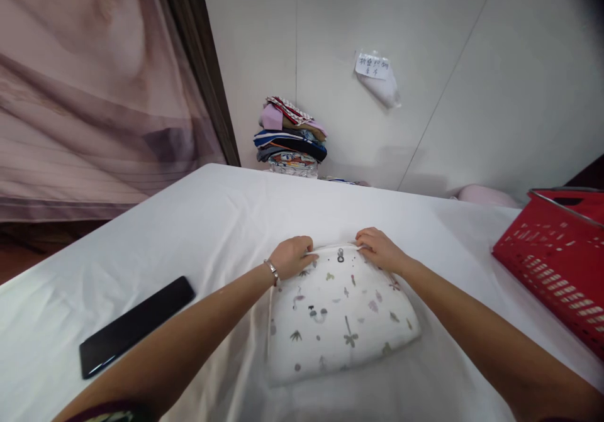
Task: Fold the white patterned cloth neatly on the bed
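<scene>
A white folded cloth [337,312] printed with small leaf and plant shapes lies on the white sheet in front of me; it may be a garment, but its kind does not show clearly. My left hand [292,257], with a silver bracelet at the wrist, pinches the cloth's far edge near its left corner. At the right of that same edge, my right hand [379,249] grips the cloth between thumb and fingers. Between the hands, the far edge runs nearly straight, with a small dark print just below it.
A black flat object [136,324] lies left of my left forearm. On the right stands a red plastic basket [528,233] with a metal handle. Folded clothes [291,139] are stacked against the wall, beyond the white-covered surface [226,202]. A pink curtain [94,95] hangs at left.
</scene>
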A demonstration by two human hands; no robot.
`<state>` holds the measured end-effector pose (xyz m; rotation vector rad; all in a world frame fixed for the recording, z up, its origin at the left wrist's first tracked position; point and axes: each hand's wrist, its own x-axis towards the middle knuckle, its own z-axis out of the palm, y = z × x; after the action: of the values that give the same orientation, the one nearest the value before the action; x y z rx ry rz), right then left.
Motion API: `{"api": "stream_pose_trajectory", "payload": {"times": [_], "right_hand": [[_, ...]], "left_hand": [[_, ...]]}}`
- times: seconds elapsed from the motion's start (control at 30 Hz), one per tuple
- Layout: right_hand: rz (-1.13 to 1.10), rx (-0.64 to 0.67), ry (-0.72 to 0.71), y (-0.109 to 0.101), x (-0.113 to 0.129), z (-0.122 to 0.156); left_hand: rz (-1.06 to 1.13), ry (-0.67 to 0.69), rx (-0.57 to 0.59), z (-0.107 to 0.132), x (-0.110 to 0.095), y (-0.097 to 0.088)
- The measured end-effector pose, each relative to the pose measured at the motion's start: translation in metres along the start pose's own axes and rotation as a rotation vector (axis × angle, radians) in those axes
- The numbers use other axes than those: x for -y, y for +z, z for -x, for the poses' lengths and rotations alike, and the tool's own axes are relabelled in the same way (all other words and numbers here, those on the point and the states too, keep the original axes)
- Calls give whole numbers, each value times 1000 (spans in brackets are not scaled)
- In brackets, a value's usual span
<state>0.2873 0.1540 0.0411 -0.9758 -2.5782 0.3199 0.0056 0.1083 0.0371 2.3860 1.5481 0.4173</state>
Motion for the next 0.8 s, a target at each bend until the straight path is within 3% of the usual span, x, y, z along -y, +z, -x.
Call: {"api": "stream_pose_trajectory", "payload": {"times": [0.13, 0.3, 0.5, 0.6, 0.8], "right_hand": [[-47, 28, 48, -3, 3, 1], [-94, 130, 256, -20, 12, 3], [-414, 439, 413, -44, 3, 2], [-316, 394, 497, -37, -6, -10], [-72, 370, 504, -8, -14, -30]], "left_hand": [[49, -89, 81, -4, -1, -2], [104, -130, 146, -5, -11, -10], [187, -90, 413, -5, -14, -25], [93, -183, 367, -16, -7, -19], [-6, -268, 265, -27, -2, 2]]}}
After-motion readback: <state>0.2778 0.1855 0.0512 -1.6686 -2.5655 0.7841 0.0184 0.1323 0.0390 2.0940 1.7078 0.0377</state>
